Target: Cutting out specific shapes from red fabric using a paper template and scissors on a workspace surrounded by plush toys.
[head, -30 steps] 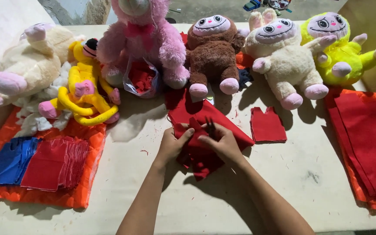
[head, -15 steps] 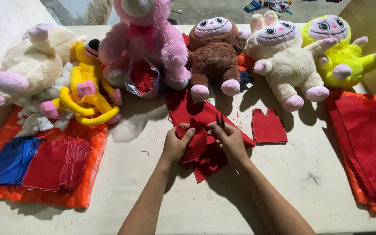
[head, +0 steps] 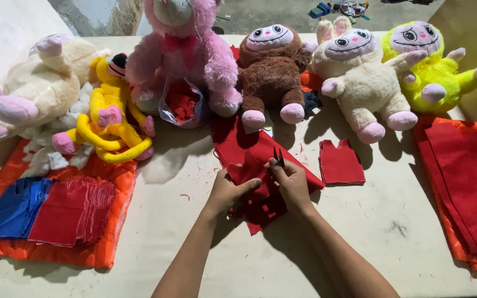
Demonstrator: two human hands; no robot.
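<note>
Left hand point(head: 228, 190) pinches red felt point(head: 260, 182); right hand point(head: 291, 179) closed round small scissors point(head: 278, 157). Six plush toys; one cut red vest piece point(head: 340, 161) on desk point(head: 393, 221).

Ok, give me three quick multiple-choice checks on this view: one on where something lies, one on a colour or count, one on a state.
1. Where does the cut vest-shaped red piece lie?
A. On the orange mat at left
B. On the table, right of the hands
C. On the brown plush

2. What colour is the small stack left of the red stack on the left orange mat?
A. Blue
B. Green
C. White

3. What is the right hand doing?
A. Resting flat and empty
B. Holding dark scissors at the red felt
C. Gripping a plush toy

Answers: 1 B, it sits alone on bare table. 2 A, the blue stack shows. 3 B, scissors tips stick up above the fingers, over the red felt.
</note>
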